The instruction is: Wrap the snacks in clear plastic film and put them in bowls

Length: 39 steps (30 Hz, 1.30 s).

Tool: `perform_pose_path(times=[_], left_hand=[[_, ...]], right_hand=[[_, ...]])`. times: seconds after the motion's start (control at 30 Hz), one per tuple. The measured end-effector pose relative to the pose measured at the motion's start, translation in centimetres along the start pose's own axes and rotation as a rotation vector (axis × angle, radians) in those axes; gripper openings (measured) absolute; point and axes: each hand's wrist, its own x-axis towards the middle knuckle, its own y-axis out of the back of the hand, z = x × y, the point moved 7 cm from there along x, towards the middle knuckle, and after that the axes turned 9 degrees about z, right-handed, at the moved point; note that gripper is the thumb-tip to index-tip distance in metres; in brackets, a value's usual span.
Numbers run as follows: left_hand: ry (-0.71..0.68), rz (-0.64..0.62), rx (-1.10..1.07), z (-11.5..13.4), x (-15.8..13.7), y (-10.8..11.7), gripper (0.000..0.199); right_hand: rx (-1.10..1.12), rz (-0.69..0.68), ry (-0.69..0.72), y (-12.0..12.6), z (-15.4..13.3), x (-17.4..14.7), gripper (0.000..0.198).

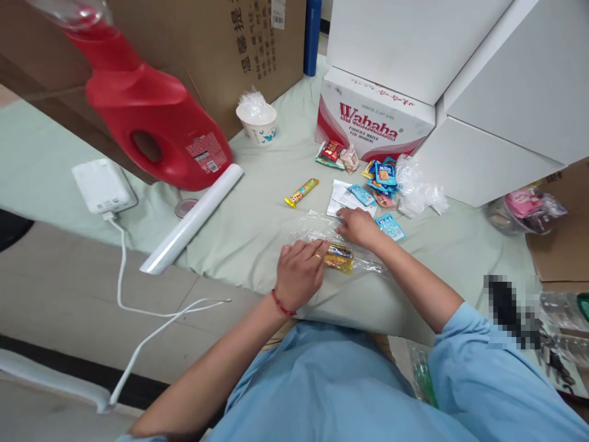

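A yellow snack packet (338,264) lies on a crinkled sheet of clear cling film (317,224) near the table's front edge. My left hand (301,273), with a red cord at the wrist, rests over the packet's left end, its fingers bent and pressed together on film and packet. Just beyond the packet, my right hand (361,227) has its fingers curled and pinched at the film, close to a white sachet (338,205). Blue sachets (391,227) lie beside that hand. Farther off is a narrow yellow snack bar (302,193).
To the left are a white film roll (193,221), a red detergent bottle (156,123) and a white power bank (103,186) with its cable. A paper cup (260,126), Wahaba-style carton (372,120), piled snacks (384,178) and crumpled plastic (418,187) stand behind.
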Motion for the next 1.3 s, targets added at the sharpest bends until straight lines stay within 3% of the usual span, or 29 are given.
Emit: perform_pose_path(times=[0.13, 0.3, 0.4, 0.5, 0.63, 0.7, 0.77, 0.83, 0.9, 0.97, 1.03, 1.13, 1.3], left_hand=[[-0.06, -0.135, 0.023, 0.7, 0.3, -2.6, 0.04], [-0.069, -0.171, 0.042, 0.9, 0.0, -3.1, 0.044], [-0.085, -0.174, 0.049, 1.3, -0.1, -3.2, 0.044], [-0.059, -0.17, 0.024, 0.9, -0.3, -3.5, 0.042], [-0.002, -0.147, -0.253, -0.9, -0.7, -3.6, 0.04], [0.087, -0.072, -0.506, -2.7, -0.7, -3.1, 0.036], [0.302, 0.085, -0.695, -5.7, -0.6, -2.3, 0.029], [0.582, 0.277, -0.717, -9.1, -0.7, -1.5, 0.026], [0.762, 0.387, -0.592, -11.1, -0.7, -0.8, 0.031], [0.787, 0.337, -0.425, -11.5, 0.0, -0.7, 0.04], [0.72, 0.18, -0.278, -10.6, 0.7, -1.6, 0.046], [0.608, 0.008, -0.138, -8.8, 0.9, -2.8, 0.039], [0.614, 0.044, -0.379, -7.0, 0.4, -2.1, 0.01]], right_hand=[[0.196, -0.078, -0.042, -0.3, 0.6, 0.2, 0.019], [0.345, 0.064, 0.145, 2.2, -0.1, -0.8, 0.01], [0.35, 0.067, 0.234, 2.9, -1.6, -3.2, 0.016], [0.322, 0.036, 0.308, 2.0, -3.5, -6.6, 0.027], [0.262, 0.039, 0.286, -0.3, -4.5, -10.0, 0.042], [0.239, 0.046, 0.27, -1.1, -4.8, -10.8, 0.042], [0.242, 0.039, 0.227, -1.4, -5.0, -11.1, 0.038], [0.274, 0.027, 0.165, -1.4, -5.2, -11.1, 0.036], [0.313, 0.017, 0.125, -1.2, -5.5, -11.0, 0.038], [0.328, 0.022, 0.114, -0.9, -5.8, -11.0, 0.041], [0.315, 0.031, 0.12, -0.7, -6.0, -11.0, 0.041], [0.297, 0.037, 0.128, -0.6, -6.1, -11.0, 0.035], [0.37, 0.027, 0.081, -0.9, -5.7, -10.9, 0.031]])
